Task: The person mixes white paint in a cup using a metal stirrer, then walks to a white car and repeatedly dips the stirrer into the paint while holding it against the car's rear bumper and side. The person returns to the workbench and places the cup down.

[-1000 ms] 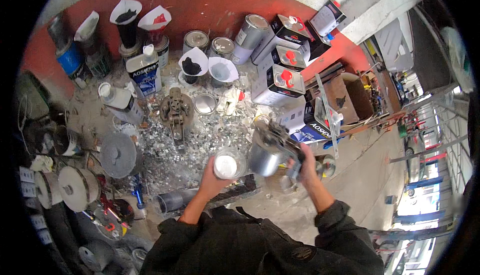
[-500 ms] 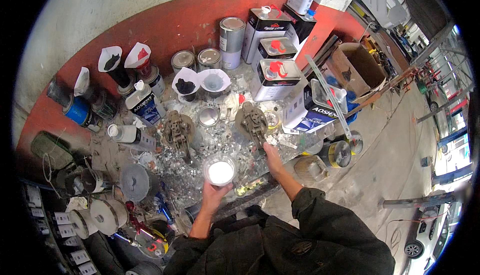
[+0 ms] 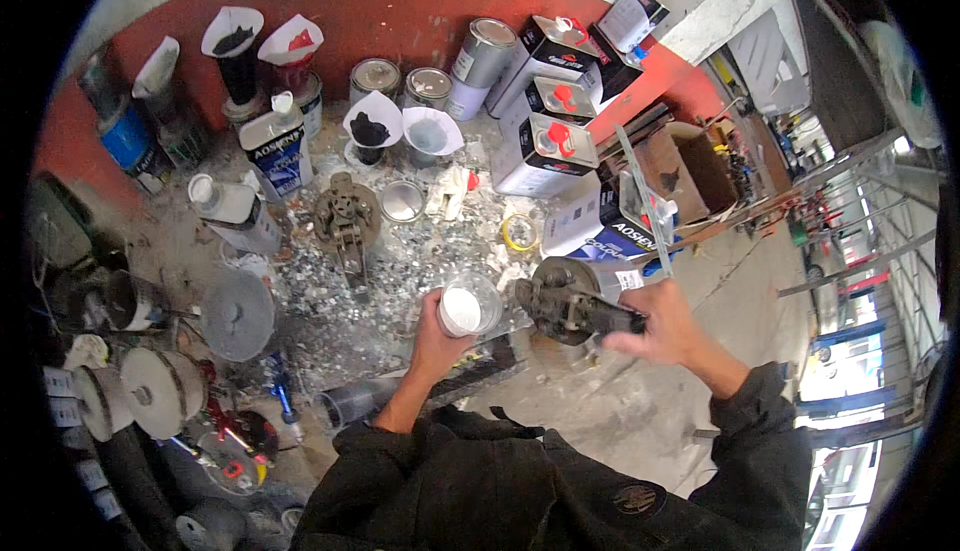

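My left hand [image 3: 435, 339] is wrapped round a clear plastic cup [image 3: 486, 295] with white liquid in it, held over the bench's front edge. My right hand [image 3: 660, 321] grips the dark handle of a paint-crusted paint can with a pouring lid [image 3: 562, 301]. The can is raised and tipped, its lid facing left toward the cup. Its body is partly hidden behind the lid. Whether anything flows from its spout I cannot tell. A second can with a pouring lid [image 3: 345, 223] stands on the bench, farther left.
Paint crusts the bench [image 3: 400, 266]. On it are a round tin [image 3: 403, 201], a yellow tape ring [image 3: 520, 232] and two paper-lined cups [image 3: 372, 131]. Rectangular metal cans [image 3: 545, 161] stand behind, one with a metal ruler [image 3: 643, 196] against it. Lidded pots [image 3: 238, 313] sit at left.
My right hand has lifted the paint can off the bench, moved it right and nearer, and tipped it toward the cup. The cup has shifted slightly right and up, and the view has turned.
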Demonstrator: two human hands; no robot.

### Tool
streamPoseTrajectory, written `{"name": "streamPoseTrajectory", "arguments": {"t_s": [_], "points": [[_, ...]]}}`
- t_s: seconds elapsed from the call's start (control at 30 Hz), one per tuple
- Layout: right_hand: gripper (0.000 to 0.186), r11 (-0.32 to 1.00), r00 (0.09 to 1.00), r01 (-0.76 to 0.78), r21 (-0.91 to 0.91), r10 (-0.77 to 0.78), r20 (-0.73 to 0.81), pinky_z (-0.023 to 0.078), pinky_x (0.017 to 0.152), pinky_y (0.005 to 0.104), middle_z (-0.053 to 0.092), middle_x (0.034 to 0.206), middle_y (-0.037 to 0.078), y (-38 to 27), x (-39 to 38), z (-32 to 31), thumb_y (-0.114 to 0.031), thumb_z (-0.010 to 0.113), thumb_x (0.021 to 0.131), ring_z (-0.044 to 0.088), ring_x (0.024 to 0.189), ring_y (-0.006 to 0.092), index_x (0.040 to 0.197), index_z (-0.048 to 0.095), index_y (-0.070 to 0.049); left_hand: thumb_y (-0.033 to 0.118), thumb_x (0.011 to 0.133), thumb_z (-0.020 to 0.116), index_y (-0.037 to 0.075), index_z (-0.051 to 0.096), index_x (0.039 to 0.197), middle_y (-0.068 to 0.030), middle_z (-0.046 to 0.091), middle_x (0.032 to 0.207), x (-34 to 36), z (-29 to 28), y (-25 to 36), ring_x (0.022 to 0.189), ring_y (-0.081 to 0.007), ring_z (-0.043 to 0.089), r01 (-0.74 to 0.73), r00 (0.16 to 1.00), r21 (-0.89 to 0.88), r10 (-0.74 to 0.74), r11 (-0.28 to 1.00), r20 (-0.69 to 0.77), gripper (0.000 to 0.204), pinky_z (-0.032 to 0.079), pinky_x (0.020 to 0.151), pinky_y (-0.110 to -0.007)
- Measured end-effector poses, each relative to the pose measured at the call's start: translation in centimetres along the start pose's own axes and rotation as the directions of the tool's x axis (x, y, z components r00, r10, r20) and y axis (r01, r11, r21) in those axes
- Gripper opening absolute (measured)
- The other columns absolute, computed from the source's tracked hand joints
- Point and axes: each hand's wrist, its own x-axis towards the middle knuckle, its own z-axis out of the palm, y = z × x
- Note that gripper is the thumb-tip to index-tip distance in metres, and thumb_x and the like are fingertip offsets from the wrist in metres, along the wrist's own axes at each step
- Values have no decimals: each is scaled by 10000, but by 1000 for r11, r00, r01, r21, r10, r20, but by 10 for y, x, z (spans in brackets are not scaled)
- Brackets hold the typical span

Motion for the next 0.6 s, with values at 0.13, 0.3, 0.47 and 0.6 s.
{"name": "streamPoseTrajectory", "arguments": {"t_s": [0.13,0.3,0.47,0.6], "points": [[608,935,958,240,-261,-185,219,455,479,412,494,518,89,-50,21,-53,-618,699,737,574,507,305,579,509,-63,42,667,837,47,378,1355,-196,470,1306,6,23,-16,1243,-370,486,-46,999,11,46,999,11,827,412,1036,-459],[511,791,869,476,-384,-359,340,472,464,390,513,568,67,-71,35,-70,-544,672,743,584,517,278,616,509,-76,57,665,831,54,382,1353,-198,476,1291,12,47,-1,1246,-396,461,-160,986,41,162,986,-26,821,385,1052,-475],[382,718,811,562,-412,-380,444,479,476,376,489,591,63,-85,44,-77,-417,636,729,554,518,266,649,490,-74,65,660,829,61,402,1314,-194,496,1267,11,50,15,1231,-403,464,-229,973,5,229,973,-32,781,386,1041,-481],[290,702,803,578,-416,-397,445,477,482,366,470,588,55,-90,44,-74,-323,622,668,537,513,258,646,473,-75,71,652,830,60,403,1313,-195,497,1263,12,50,13,1220,-403,469,-240,970,33,241,970,-40,787,380,1045,-474]]}}
